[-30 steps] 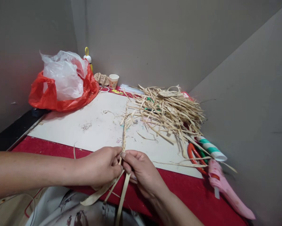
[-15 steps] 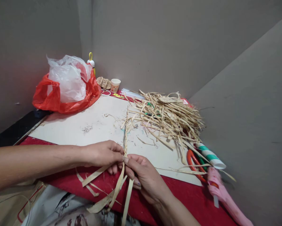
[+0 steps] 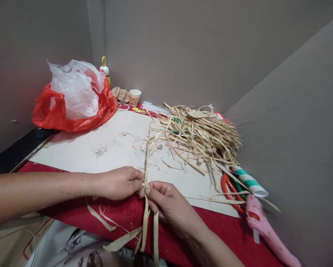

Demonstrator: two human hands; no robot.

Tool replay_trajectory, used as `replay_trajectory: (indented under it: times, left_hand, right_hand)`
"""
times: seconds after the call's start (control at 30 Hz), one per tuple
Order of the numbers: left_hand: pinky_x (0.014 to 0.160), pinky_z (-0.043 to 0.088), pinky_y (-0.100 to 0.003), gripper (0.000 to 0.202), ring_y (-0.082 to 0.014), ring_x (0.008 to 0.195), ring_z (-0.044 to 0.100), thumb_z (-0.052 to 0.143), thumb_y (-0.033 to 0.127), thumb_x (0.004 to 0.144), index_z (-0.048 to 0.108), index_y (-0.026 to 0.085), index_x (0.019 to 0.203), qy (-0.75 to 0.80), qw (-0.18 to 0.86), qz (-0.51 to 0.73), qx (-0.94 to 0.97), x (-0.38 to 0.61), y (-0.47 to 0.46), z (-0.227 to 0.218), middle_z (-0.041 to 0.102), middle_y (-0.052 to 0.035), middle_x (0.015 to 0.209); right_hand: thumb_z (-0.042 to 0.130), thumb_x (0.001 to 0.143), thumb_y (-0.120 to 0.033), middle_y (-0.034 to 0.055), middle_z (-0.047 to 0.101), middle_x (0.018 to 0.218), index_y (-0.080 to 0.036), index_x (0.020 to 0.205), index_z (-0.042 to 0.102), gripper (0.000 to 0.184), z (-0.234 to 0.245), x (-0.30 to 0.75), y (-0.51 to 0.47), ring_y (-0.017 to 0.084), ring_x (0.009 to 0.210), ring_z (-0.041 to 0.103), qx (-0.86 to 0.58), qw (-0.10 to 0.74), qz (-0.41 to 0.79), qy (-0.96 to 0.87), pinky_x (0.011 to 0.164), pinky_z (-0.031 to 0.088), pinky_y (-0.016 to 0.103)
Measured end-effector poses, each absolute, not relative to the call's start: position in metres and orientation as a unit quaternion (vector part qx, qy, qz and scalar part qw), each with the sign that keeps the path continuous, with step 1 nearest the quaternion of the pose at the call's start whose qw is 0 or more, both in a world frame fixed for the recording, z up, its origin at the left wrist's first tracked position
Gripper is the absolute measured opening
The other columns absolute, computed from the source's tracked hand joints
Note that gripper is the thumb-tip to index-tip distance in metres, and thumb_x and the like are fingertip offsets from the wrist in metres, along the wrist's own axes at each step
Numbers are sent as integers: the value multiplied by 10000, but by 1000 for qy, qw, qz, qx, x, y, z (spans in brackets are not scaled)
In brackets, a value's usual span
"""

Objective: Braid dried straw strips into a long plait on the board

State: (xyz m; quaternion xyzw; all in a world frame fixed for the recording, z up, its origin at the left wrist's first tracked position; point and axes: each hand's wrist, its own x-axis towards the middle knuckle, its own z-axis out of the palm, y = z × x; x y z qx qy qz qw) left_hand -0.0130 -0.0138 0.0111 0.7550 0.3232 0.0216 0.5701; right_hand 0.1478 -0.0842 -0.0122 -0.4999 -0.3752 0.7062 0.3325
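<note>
A thin braid of pale dried straw [image 3: 147,161] runs away from me over the white board. My left hand [image 3: 118,183] is closed on the braid's near end from the left, its fingertips partly hidden. My right hand [image 3: 167,200] pinches the strands between thumb and fingers just below, touching the left fingertips. Loose flat straw strands [image 3: 144,226] hang from the right hand over the table's front edge.
A heap of straw [image 3: 202,129] lies at the right on the white board [image 3: 82,152]. Nearer are orange-handled scissors [image 3: 225,189], a green-striped roll [image 3: 251,182] and a pink glue gun [image 3: 263,226]. At the back stand a red plastic bag [image 3: 51,113] and a paper cup [image 3: 134,98].
The left fingers have drawn in toward the braid, and the strip that stuck out below the left hand no longer shows there. The hanging strands have swung slightly. The view has shifted a little.
</note>
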Motion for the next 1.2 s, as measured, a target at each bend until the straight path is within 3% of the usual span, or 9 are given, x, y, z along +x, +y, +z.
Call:
replay_trajectory:
  times: [0.27,0.43,0.6,0.8,0.97,1.07,1.2]
  left_hand:
    - [592,330,-194,271,-77,574,372,440,362,810,479,159,633,325,642,51,692,-10,-15,0,452,46,608]
    - [510,237,-205,274,-68,529,239,422,328,815,396,169,593,315,638,70,699,-10,-18,0,293,66,554]
    - [530,254,-201,237,-69,553,275,416,251,795,396,164,575,315,588,94,739,-9,-21,2,308,60,557]
    - [526,271,-197,215,-66,543,322,415,217,775,411,163,567,314,588,106,738,-5,-24,1,378,57,542]
    - [488,260,-203,226,-65,510,299,433,241,756,414,163,544,325,631,102,697,-1,-24,1,361,59,512]
    - [483,248,-210,241,-64,496,275,438,262,752,432,158,534,348,637,95,681,0,-26,6,338,63,496]
    - [499,265,-205,227,-66,507,316,479,291,743,490,146,569,355,641,89,675,-1,-29,8,396,59,515]
  right_hand:
    - [542,832,-435,-60,383,460,-158,537,460,414,-7,154,-84,51,412,258,-518,301,641,-480,417,196,203]
    - [600,787,-427,-46,472,499,-148,666,553,308,-1,158,-87,54,415,302,-531,276,630,-495,410,195,196]
    - [586,787,-406,-20,523,468,-140,625,563,312,1,166,-92,43,369,268,-586,252,614,-465,383,157,198]
    - [515,786,-457,-25,507,417,-173,636,501,321,8,142,-108,51,319,235,-560,315,678,-357,352,133,208]
    - [458,821,-357,-45,383,452,-194,552,394,321,-9,122,-115,79,418,310,-625,322,517,-488,416,207,222]
    - [427,847,-277,-15,470,509,-182,577,456,287,-17,122,-116,100,474,380,-660,260,359,-606,467,242,231]
    - [376,876,-207,52,624,590,-147,797,608,251,-17,122,-118,137,471,497,-679,141,198,-693,480,229,258]
